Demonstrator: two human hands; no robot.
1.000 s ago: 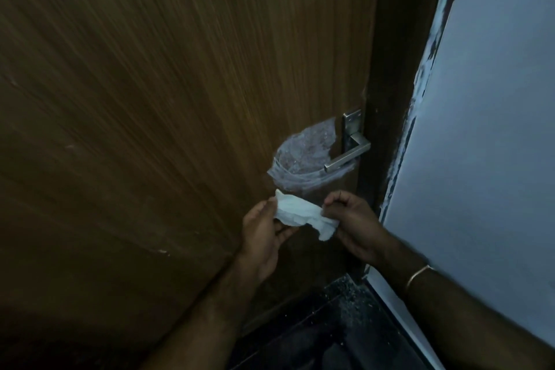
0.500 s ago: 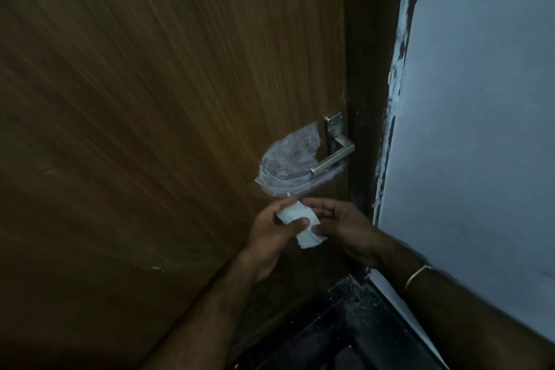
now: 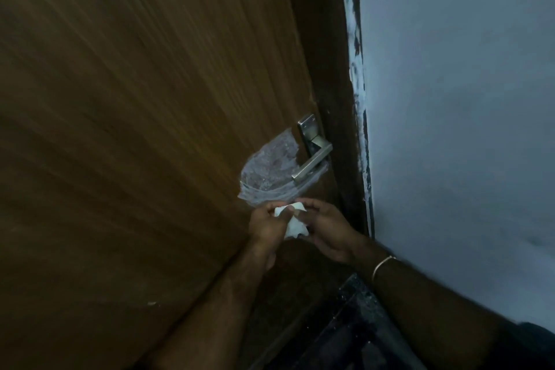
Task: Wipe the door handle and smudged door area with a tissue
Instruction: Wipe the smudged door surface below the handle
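A brown wooden door carries a silver lever handle near its right edge. A whitish foamy smudge spreads over the wood left of and below the handle. Just beneath the smudge, a small white tissue is bunched between both hands. My left hand pinches its left side, and my right hand holds its right side. Most of the tissue is hidden by my fingers.
A dark door frame runs down the right of the door, with chipped white paint along its edge. A pale blue-grey wall fills the right side. A dark speckled floor lies below. A thin bangle circles my right wrist.
The tissue was stretched out between my hands; they have come together and crumpled it into a small wad. The view has shifted so the door handle appears further left.
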